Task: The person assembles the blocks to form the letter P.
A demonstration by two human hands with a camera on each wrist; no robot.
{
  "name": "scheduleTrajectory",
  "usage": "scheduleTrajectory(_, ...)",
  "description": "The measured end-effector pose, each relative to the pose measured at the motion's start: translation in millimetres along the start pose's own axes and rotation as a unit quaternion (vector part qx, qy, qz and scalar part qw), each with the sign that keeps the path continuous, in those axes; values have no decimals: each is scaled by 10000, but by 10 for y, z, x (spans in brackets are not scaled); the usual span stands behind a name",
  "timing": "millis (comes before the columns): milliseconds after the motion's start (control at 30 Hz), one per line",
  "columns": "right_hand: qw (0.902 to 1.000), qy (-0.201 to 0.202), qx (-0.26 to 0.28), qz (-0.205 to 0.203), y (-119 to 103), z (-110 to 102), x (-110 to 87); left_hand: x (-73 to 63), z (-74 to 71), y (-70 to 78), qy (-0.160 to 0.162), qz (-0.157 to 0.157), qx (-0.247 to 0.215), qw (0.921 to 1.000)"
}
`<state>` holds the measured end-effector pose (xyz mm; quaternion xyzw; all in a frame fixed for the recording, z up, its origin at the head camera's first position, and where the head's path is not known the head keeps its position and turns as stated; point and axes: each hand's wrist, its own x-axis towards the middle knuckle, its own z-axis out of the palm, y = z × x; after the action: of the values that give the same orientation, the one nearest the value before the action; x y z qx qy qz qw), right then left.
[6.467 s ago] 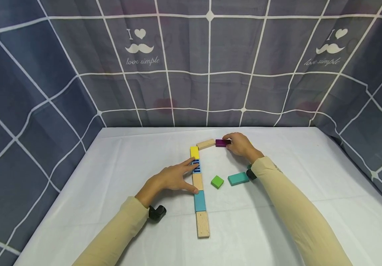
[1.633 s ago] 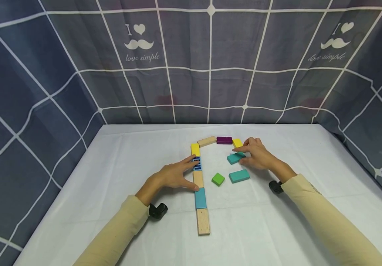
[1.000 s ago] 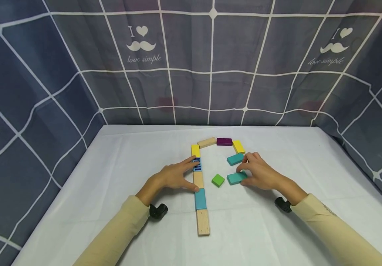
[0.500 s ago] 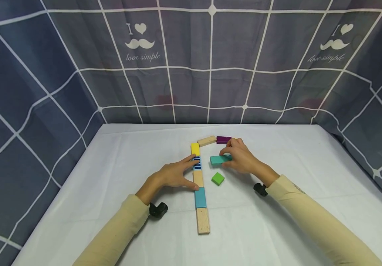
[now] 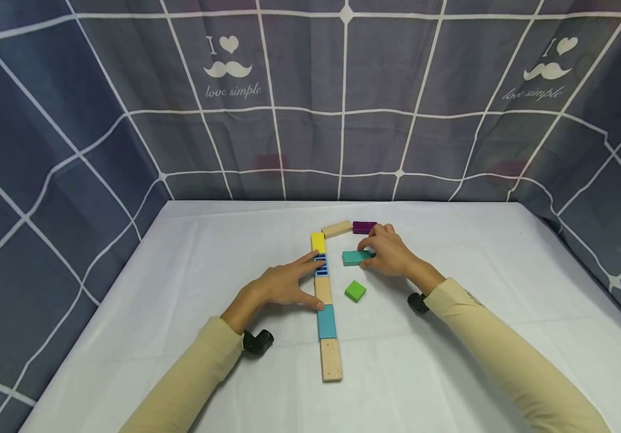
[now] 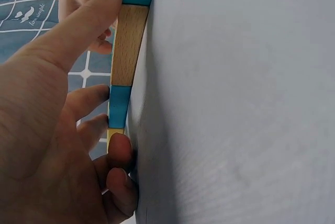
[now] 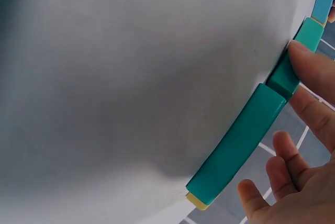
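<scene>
My right hand (image 5: 391,252) pinches a teal block (image 5: 352,258) between thumb and index finger, just right of a column of blocks. The right wrist view shows this held block (image 7: 284,75) end to end with a second teal block (image 7: 238,140), which the hand hides in the head view. My left hand (image 5: 283,285) lies spread along the column's left side. Its fingertips touch a blue patterned block (image 5: 321,270), and its thumb touches a light blue block (image 5: 326,322). A plain wooden block (image 5: 323,290) sits between those two.
A yellow block (image 5: 318,242) tops the column and a wooden block (image 5: 331,359) ends it nearest me. Behind, a wooden block (image 5: 337,229) and a purple block (image 5: 364,227) curve rightward. A green block (image 5: 355,291) lies alone. Another yellow block (image 7: 197,201) shows in the right wrist view.
My right hand left the purple block, then worked along the teal blocks. It carried the nearer teal block left and back, and has just straightened it slightly. My left hand stayed put.
</scene>
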<state>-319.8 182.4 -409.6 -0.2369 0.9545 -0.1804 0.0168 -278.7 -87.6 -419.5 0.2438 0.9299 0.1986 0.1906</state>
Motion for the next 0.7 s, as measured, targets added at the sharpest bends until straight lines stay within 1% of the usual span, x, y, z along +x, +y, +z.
scheduleTrajectory(167,10000,5,31,11,-7,-9,-28,5,1,-3,2,-16,-8,10000)
scheduleTrajectory(267,9998,54,125,-148,-61,-18,-86,1,1,1,-30,-11,-13,10000)
scheduleTrajectory(367,9981,-51,218,-576,-160,-35,-186,-2,-4,9,-65,-2,-16,10000)
scheduleTrajectory(433,9952,-258,188,-923,-237,-48,-265,-3,-12,12,-73,-6,-6,10000)
scheduleTrajectory(533,9888,-593,-39,-1371,-312,-41,-347,-3,-25,12,-75,-44,-8,10000)
scheduleTrajectory(600,9852,-702,-237,-1547,-334,-30,-381,-3,-28,7,-65,-52,-30,10000)
scheduleTrajectory(700,9826,-690,-438,-1668,-338,-8,-396,2,-22,-3,-81,-44,-45,9999)
